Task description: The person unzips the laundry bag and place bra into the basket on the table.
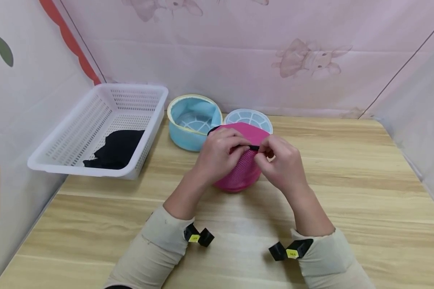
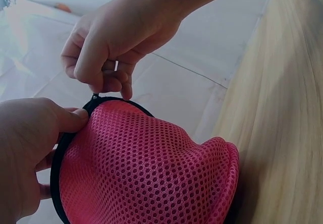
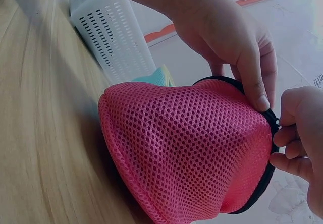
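A pink mesh laundry bag [image 1: 238, 174] with a black zipper rim [image 2: 56, 181] stands on the table between both hands. With thumb and fingers, my left hand [image 1: 220, 152] pinches the black rim at its near left side. Beside it, my right hand [image 1: 282, 160] pinches at the zipper, where a small dark slider shows just below the fingertips in the left wrist view. The mesh side [image 3: 186, 143] bulges and creases in the right wrist view. Part of the bag's top is covered by the hands in the head view.
A white plastic basket [image 1: 130, 171] at the left holds black cloth [image 1: 119, 150]. Behind the bag stand an open light blue mesh container [image 1: 186, 140] with a yellowish rim and a round light blue lid [image 1: 247, 115]. The wooden table [image 1: 365, 180] meets patterned wall sheets.
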The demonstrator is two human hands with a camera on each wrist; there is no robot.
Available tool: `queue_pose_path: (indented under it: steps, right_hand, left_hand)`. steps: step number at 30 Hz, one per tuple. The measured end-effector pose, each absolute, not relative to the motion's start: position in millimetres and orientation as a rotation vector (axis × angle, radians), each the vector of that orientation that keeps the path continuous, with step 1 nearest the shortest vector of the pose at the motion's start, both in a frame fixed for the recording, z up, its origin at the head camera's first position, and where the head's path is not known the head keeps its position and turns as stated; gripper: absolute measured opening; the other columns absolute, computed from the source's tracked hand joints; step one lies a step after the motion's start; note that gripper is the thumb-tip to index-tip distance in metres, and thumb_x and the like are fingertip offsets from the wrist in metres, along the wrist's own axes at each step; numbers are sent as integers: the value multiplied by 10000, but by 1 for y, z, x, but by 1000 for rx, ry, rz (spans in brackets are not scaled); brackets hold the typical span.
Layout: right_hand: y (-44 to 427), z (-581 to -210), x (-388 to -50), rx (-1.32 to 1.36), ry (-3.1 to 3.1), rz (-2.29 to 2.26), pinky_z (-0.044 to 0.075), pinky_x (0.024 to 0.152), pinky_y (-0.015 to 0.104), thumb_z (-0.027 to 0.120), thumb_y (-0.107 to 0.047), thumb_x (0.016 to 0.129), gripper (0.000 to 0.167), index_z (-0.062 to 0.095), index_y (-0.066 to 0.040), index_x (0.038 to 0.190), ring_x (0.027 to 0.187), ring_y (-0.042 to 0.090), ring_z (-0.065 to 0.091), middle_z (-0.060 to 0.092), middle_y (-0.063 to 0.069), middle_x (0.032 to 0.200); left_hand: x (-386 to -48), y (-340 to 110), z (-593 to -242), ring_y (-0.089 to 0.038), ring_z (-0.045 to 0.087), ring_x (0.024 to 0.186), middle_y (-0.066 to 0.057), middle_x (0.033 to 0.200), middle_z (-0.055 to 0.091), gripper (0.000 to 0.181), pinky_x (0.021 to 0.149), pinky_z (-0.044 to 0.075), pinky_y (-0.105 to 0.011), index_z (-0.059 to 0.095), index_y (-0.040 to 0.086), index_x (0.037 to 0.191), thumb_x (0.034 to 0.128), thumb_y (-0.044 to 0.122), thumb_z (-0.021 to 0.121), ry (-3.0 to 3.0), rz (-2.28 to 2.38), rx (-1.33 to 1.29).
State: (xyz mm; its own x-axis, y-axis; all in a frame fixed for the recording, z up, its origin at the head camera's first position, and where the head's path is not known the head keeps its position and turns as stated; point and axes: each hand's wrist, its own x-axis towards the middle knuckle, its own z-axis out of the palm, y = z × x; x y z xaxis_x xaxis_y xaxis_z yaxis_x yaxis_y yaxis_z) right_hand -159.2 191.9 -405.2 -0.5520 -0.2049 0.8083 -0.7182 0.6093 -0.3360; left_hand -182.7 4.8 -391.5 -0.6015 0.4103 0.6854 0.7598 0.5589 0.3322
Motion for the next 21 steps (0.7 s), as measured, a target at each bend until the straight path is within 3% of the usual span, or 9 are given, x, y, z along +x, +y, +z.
queue_pose_path:
  steps: [12, 21]
  right_hand:
    - [192, -402, -160, 693, -2066, 870, 408, 590, 191, 585, 41, 734, 101, 555, -56, 740, 636, 122, 527, 570, 53, 664]
    - [193, -403, -160, 678, -2076, 885, 415, 585, 193, 587, 23, 740, 97, 558, -70, 736, 638, 108, 522, 562, 35, 661]
  left_hand:
    - [-186, 2, -389, -160, 646, 938, -18, 944, 732, 112, 879, 498, -344, 792, 112, 966, 870, 153, 752, -2262, -868, -903]
    - [-186, 0, -388, -151, 641, 912, -4, 959, 729, 122, 816, 490, -327, 791, 116, 978, 872, 164, 753, -2313, -880, -852]
